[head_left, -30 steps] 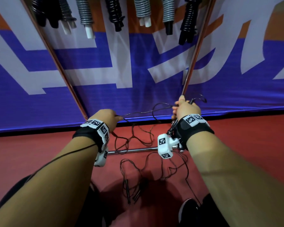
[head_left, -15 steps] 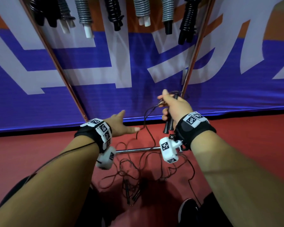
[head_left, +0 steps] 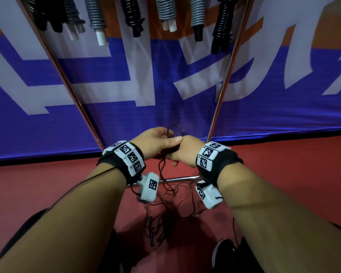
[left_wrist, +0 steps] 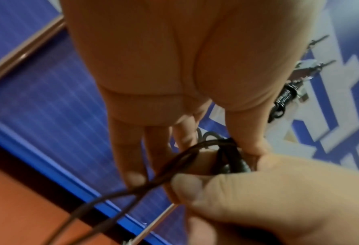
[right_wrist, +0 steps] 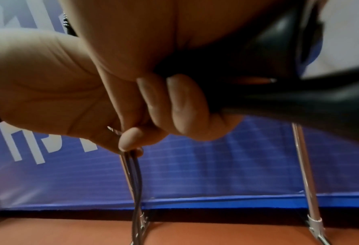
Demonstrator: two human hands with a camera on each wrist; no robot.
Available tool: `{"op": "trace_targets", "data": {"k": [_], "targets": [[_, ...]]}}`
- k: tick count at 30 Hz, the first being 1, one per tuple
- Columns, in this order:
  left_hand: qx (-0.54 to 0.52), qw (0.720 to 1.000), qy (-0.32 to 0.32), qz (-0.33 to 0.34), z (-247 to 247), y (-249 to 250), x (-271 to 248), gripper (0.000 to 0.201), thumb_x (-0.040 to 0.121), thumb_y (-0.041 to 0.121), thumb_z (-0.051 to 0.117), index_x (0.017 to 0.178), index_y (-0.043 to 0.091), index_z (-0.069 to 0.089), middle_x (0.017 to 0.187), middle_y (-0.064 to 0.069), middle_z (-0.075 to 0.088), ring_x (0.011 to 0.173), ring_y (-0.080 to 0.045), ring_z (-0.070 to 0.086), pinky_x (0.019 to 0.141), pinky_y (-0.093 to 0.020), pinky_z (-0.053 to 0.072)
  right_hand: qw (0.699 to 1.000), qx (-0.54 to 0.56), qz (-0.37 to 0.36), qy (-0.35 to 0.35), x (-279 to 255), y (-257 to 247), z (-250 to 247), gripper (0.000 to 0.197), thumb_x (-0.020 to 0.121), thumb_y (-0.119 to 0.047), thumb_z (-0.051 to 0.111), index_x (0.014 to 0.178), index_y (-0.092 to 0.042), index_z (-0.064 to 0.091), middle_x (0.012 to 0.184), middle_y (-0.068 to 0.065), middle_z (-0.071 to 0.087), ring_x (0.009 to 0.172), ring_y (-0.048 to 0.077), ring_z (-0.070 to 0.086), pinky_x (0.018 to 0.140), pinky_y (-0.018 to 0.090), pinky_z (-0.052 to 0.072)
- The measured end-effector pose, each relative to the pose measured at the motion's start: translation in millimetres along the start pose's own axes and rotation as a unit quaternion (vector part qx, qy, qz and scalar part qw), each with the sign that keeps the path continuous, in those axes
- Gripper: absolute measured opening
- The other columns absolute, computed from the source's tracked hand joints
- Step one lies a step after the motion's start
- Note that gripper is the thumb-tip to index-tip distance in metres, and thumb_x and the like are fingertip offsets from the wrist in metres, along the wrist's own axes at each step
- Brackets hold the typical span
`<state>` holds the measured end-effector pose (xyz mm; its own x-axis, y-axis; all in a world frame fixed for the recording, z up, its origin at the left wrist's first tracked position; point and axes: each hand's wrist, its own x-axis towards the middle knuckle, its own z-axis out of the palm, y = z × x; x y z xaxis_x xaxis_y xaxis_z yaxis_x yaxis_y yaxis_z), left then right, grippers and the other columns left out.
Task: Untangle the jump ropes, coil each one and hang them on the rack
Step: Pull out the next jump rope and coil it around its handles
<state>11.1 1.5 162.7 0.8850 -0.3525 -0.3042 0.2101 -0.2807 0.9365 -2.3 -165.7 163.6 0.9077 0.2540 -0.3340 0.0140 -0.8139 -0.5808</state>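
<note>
Rope cord lies in a loose tangle on the red floor nearest the person, a pair of dark handles among it. Just above, strands rise to the two hands, which meet in front of the rack's low crossbar. The right hand is curled round black jump-rope handles, while the left hand pinches a small loop of cord between thumb and fingers against them. Thin, light and limp, the cord will likely snag and spring out of its coil, so it is best gripped at the stiff handles, with each turn pinned by a thumb. Beyond, the rack's uprights slope up before a blue banner, with coiled ropes hanging at the top.
</note>
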Motion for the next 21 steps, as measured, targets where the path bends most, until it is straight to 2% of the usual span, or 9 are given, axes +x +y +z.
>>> {"op": "trace_targets", "data": {"k": [2,4,6,9,12,14,16,18,21], "targets": [[0.053,0.998,0.017,0.003,-1,0,1,0.043,0.089,0.046,0.080,0.120,0.019,0.066,0.105,-0.009,0.078,0.083,-0.019,0.072,0.080,-0.045,0.060,1.000,-0.016,0.023,-0.001,1,4,-1,0.021,0.098,-0.033,0.070,0.084,-0.022,0.080,0.074,-0.009,0.079,0.048,-0.006,0.057,0.051,0.021,0.039],[0.105,0.994,0.028,0.004,-1,2,0,0.028,0.103,0.037,0.066,0.111,0.010,0.069,0.100,-0.012,0.079,0.081,-0.029,0.075,0.077,-0.049,0.061,0.998,-0.032,0.050,-0.004,0,6,-1,0.020,0.097,-0.031,0.067,0.084,-0.021,0.078,0.072,-0.010,0.078,0.052,-0.005,0.059,0.056,0.024,0.039],[0.116,0.992,0.041,-0.008,-5,0,1,0.032,0.110,0.027,0.051,0.097,0.000,0.063,0.090,-0.016,0.079,0.088,-0.046,0.075,0.074,-0.050,0.059,0.996,-0.049,0.078,-0.003,2,11,0,0.015,0.094,-0.027,0.066,0.091,-0.018,0.078,0.072,-0.010,0.078,0.066,0.003,0.067,0.059,0.025,0.045],[0.224,0.961,0.149,-0.061,-20,-4,4,0.032,0.107,0.023,0.052,0.085,0.002,0.061,0.079,-0.014,0.078,0.077,-0.039,0.074,0.071,-0.041,0.060,0.987,-0.093,0.133,0.003,5,23,-3,0.016,0.092,-0.024,0.067,0.096,-0.014,0.078,0.085,0.000,0.082,0.085,0.020,0.076,0.072,0.029,0.057],[0.438,0.866,0.193,-0.144,-31,-9,2,0.021,0.101,0.024,0.059,0.104,0.003,0.061,0.111,-0.018,0.073,0.100,-0.036,0.069,0.076,-0.035,0.050,0.984,-0.102,0.144,0.037,5,29,-6,0.018,0.096,-0.023,0.058,0.096,-0.014,0.073,0.092,0.006,0.079,0.084,0.027,0.073,0.068,0.030,0.052],[0.483,0.847,0.165,-0.147,-29,-13,3,0.029,0.098,0.021,0.059,0.123,0.008,0.060,0.134,-0.020,0.062,0.116,-0.040,0.062,0.091,-0.040,0.051,0.989,-0.084,0.116,0.033,3,27,-6,0.017,0.098,-0.025,0.059,0.092,-0.015,0.071,0.089,0.005,0.078,0.085,0.027,0.074,0.068,0.031,0.051],[0.429,0.895,0.101,-0.068,-21,-13,4,0.067,0.092,0.024,0.068,0.154,0.025,0.044,0.155,-0.012,0.046,0.136,-0.035,0.052,0.109,-0.040,0.046,0.994,-0.056,0.098,0.015,-2,20,-5,0.017,0.096,-0.029,0.063,0.090,-0.016,0.073,0.078,0.000,0.078,0.073,0.018,0.072,0.064,0.027,0.050],[0.290,0.957,-0.016,-0.003,-10,-10,4,0.092,0.085,0.023,0.080,0.162,0.037,0.032,0.159,0.000,0.047,0.142,-0.019,0.051,0.118,-0.036,0.041,0.996,-0.033,0.082,0.007,-4,12,-2,0.018,0.095,-0.032,0.065,0.092,-0.018,0.075,0.067,-0.004,0.075,0.053,0.006,0.064,0.048,0.020,0.042],[0.259,0.964,-0.063,-0.001,-1,-15,9,0.077,0.065,0.038,0.082,0.139,0.042,0.058,0.120,0.008,0.074,0.112,-0.014,0.070,0.107,-0.045,0.053,0.997,-0.019,0.074,-0.002,-6,3,-3,0.014,0.094,-0.023,0.064,0.091,-0.018,0.076,0.068,-0.003,0.073,0.038,0.005,0.054,0.037,0.017,0.036]]}}
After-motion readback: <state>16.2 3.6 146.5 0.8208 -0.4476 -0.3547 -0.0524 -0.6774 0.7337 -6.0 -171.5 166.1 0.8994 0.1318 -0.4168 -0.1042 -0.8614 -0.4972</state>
